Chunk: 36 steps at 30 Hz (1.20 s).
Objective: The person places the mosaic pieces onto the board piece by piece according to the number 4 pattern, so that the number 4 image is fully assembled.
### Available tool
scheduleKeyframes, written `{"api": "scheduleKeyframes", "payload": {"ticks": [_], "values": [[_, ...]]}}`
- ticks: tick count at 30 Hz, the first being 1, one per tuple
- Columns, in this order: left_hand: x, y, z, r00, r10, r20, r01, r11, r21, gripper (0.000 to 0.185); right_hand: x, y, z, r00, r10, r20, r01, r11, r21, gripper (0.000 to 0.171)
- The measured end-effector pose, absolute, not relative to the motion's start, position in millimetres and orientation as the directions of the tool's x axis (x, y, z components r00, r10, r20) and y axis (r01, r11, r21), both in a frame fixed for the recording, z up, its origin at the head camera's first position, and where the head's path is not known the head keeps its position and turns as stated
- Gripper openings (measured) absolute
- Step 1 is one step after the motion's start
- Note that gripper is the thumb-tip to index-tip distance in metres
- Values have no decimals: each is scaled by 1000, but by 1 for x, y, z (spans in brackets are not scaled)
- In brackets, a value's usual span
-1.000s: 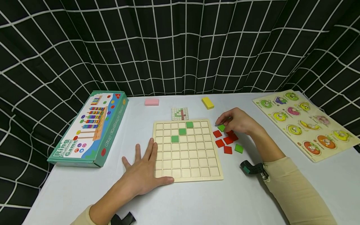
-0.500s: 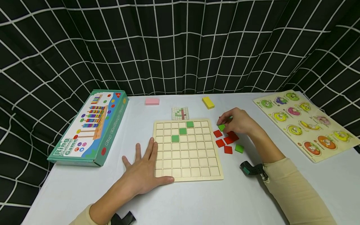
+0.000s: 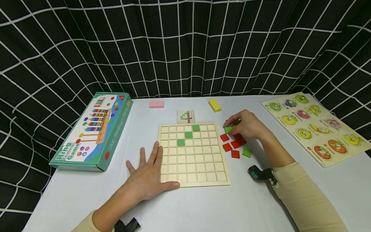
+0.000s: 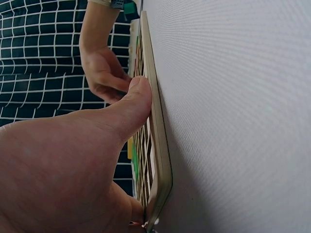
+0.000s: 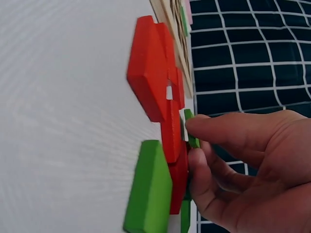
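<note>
A wooden grid board (image 3: 191,159) lies flat on the table with three green tiles (image 3: 188,135) in a diagonal of its cells. My left hand (image 3: 146,180) rests with spread fingers at its left edge, the thumb on the front left rim. To the right of the board, my right hand (image 3: 246,124) pinches a green tile (image 3: 228,129) by its edges, over the loose tiles. Several red tiles (image 3: 235,154) and another green tile (image 3: 247,152) lie below that hand. In the right wrist view the thumb covers part of the pinched tile (image 5: 188,114).
Behind the board lies a small pattern card (image 3: 186,116), between a pink block (image 3: 156,104) and a yellow block (image 3: 214,105). A green game box (image 3: 92,129) occupies the left side. On the right is a fruit picture board (image 3: 316,124). A black gridded curtain (image 3: 185,48) encloses the table.
The green tile at my right fingertips has turned slightly and is now pinched. The right hand has barely shifted, and the left hand stays in place on the board.
</note>
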<state>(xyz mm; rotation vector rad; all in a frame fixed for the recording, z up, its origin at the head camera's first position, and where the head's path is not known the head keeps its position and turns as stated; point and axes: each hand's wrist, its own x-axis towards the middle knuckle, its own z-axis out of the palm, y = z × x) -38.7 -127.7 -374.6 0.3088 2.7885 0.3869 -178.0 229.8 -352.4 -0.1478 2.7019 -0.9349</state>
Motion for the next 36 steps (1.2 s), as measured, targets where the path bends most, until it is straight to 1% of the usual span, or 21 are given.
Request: {"api": "scheduleKeyframes", "payload": {"ticks": [7,15,20,29,36], "values": [[-39,-127,-374,-929,252,-270,169,940,297,134,-179,234,-350,-963,-144,-229,36,770,-637,28],[-39,-127,-374,-928,252,-273,165,937,307,134,-176,228,-344,-956,-162,-245,49,735,-676,31],[-38,-128,-375,-930,245,-274,157,939,307,134,-172,215,-341,-947,-181,-265,66,698,-713,30],[-39,-128,-375,-930,253,-269,165,936,311,134,-162,185,-333,-927,-256,-275,57,628,-776,30],[-39,-129,-374,-929,254,-268,165,935,315,134,-157,161,-329,-915,-284,-286,60,605,-794,28]]}}
